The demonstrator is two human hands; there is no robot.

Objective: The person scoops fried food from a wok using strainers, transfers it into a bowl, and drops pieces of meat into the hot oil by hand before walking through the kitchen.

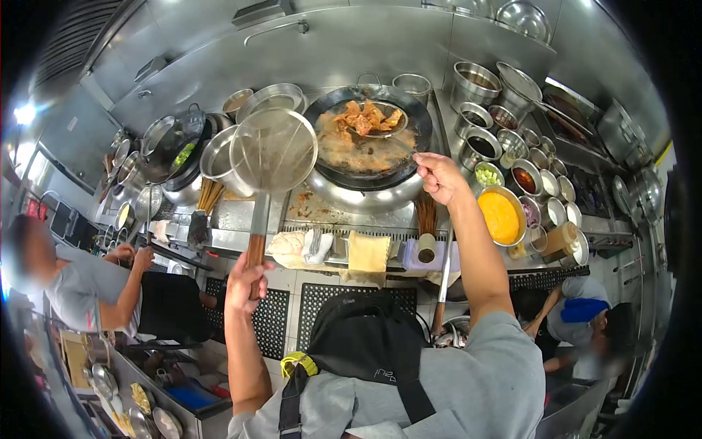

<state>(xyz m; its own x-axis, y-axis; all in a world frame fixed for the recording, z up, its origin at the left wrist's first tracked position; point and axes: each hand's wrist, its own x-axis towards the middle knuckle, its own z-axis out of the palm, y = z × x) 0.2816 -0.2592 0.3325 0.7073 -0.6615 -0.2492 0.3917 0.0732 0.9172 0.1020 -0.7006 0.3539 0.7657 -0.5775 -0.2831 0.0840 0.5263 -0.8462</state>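
Observation:
My left hand (248, 284) is wrapped round the wooden handle of a wide, round mesh strainer (274, 150). The strainer is raised at the left of a large wok (422, 124), and its mesh looks bare. In the wok, brown liquid (358, 155) foams and steams. Browned fried pieces (369, 117) are heaped on a skimmer (397, 123) at the wok's far side. Beside the wok's right rim, my right hand (440, 178) is closed with its fingers pinched together. What it holds, if anything, I cannot make out.
Metal pots of sauces and chopped ingredients crowd the right, among them a bowl of yellow liquid (502, 216). Folded cloths (368, 252) and a bamboo brush (426, 227) lie along the front edge. Another wok (175, 150) and a co-worker (110, 282) are left; another person (585, 311) is right.

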